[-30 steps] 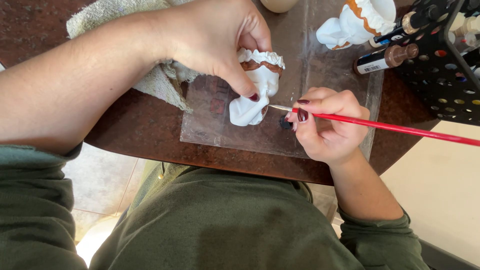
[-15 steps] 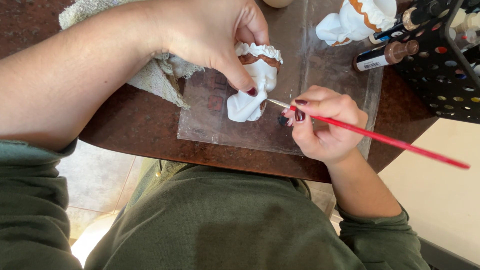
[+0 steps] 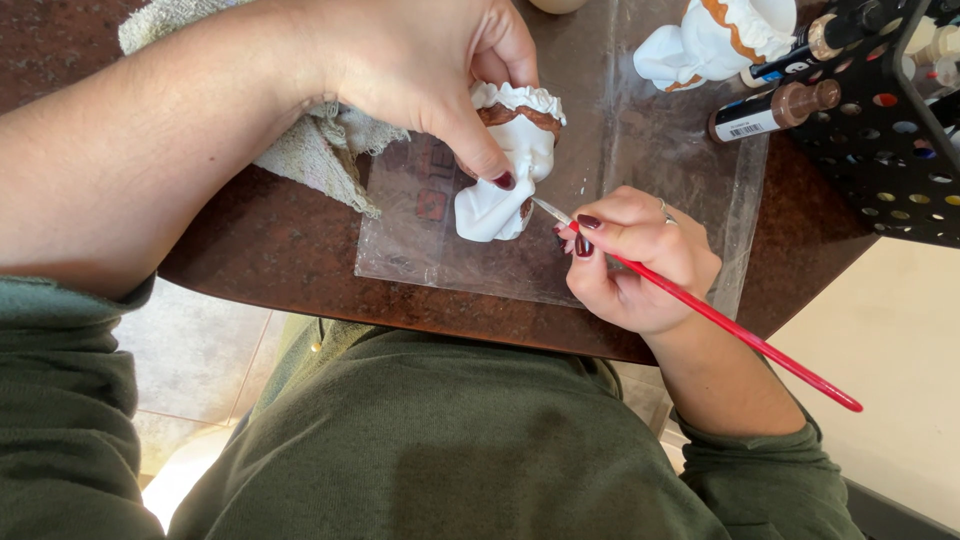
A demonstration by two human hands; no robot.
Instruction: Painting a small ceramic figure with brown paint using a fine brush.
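One white figurine (image 3: pixel 505 165) with a brown band under a frilled rim lies on a clear plastic sheet (image 3: pixel 640 150) spread over the brown table (image 3: pixel 250 250). The left hand (image 3: pixel 420 60) grips it from above, thumb pressed on its side; the fingers hide much of its top. The right hand (image 3: pixel 635 260) pinches one red paintbrush (image 3: pixel 700 310), whose pale tip touches the figurine's lower edge. A second white figurine (image 3: pixel 715 40) stands at the far end of the sheet, cut off by the picture's top edge. Beside it lie two paint bottles (image 3: pixel 770 110) with brown caps, each with a white label on a dark body, the farther one partly hidden by a black perforated rack (image 3: pixel 880 150). One grey cloth (image 3: pixel 310 150) lies under the left wrist. A red mark under the plastic is too blurred to make out.
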